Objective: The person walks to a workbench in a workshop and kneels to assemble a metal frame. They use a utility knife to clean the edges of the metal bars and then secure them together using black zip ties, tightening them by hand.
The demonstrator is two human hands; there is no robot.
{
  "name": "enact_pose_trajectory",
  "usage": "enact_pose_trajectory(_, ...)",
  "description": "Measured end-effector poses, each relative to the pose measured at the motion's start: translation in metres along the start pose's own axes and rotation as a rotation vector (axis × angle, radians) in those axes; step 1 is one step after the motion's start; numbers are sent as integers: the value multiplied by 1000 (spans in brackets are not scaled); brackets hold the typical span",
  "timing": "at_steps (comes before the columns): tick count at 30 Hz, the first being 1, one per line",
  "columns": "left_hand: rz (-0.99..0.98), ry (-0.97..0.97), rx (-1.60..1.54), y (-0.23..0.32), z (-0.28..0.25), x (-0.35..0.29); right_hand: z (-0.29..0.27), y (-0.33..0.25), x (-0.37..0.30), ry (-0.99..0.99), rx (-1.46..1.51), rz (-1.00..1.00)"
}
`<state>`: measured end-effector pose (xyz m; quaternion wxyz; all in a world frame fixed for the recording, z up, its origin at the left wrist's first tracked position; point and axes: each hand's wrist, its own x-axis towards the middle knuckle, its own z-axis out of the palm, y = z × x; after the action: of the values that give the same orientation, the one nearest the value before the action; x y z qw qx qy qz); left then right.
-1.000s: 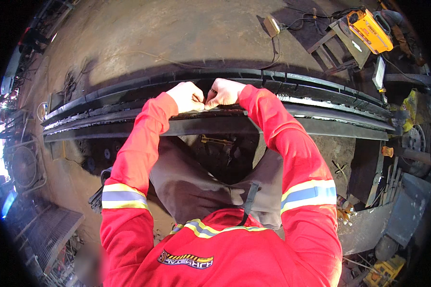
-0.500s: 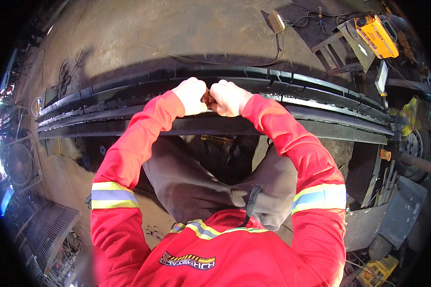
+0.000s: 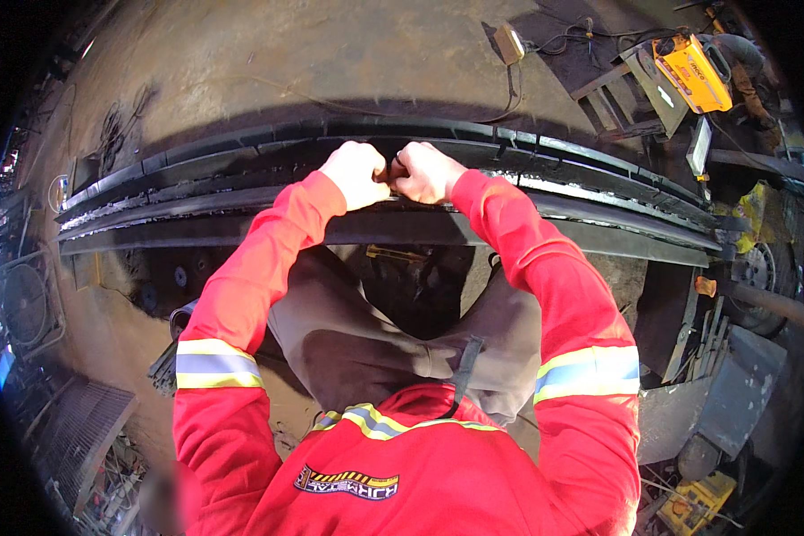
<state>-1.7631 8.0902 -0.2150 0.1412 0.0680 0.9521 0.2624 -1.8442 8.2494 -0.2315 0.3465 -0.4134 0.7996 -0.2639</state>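
Observation:
Both hands are closed and held close together over the middle of a long dark metal beam (image 3: pixel 590 234) that runs left to right before me. The fingers of my left hand (image 3: pixel 355 176) are curled in, with its knuckles up. Close beside it, my right hand (image 3: pixel 427 173) is curled the same way, thumb side toward the left one. Whatever the fingers pinch is hidden by the hands or too small to make out. Shiny bare strips show along the beam on both sides of the hands. Bright light falls on the knuckles.
A yellow machine (image 3: pixel 693 73) rests on a metal stand (image 3: pixel 657 92) at the far right. Nearer on the right are a wheel (image 3: pixel 756 268) and a grey metal sheet (image 3: pixel 740 389). A fan (image 3: pixel 20 304) and a metal grate (image 3: pixel 82 427) stand at the left. Cables cross the floor.
The view has shifted slightly. My hands stay over the same part of the beam, both closed, and a small gap between them shows a little wider at the top.

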Motion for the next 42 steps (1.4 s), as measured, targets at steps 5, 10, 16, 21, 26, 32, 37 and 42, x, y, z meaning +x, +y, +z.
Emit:
enact_pose_trajectory(5, 133, -155, -242, -1, -8, 6, -15, 46, -8, -165, 408, 39)
enact_pose_trajectory(10, 262, -338, -173, 1, -20, 21, -22, 27, -31, -189, 309, 67)
enact_pose_trajectory(16, 606, -325, 69, -12, -6, 38, -33, 3, -26, -180, 108, 34)
enact_pose_trajectory(21, 641, -305, 233, -2, -11, 32, -24, 1, -23, -93, -107, -75)
enact_pose_trajectory(26, 634, -207, 202, -9, -2, 25, -16, 5, -28, -22, -65, -112)
enact_pose_trajectory(32, 531, -150, 184, -10, 13, 17, -2, 15, -15, -2, -138, -92)
enact_pose_trajectory(37, 413, -45, 7, -3, 16, 17, -13, 35, -15, -135, 263, 53)
enact_pose_trajectory(42, 203, -53, 41, 9, 13, 14, -15, 37, -17, -192, 391, 78)
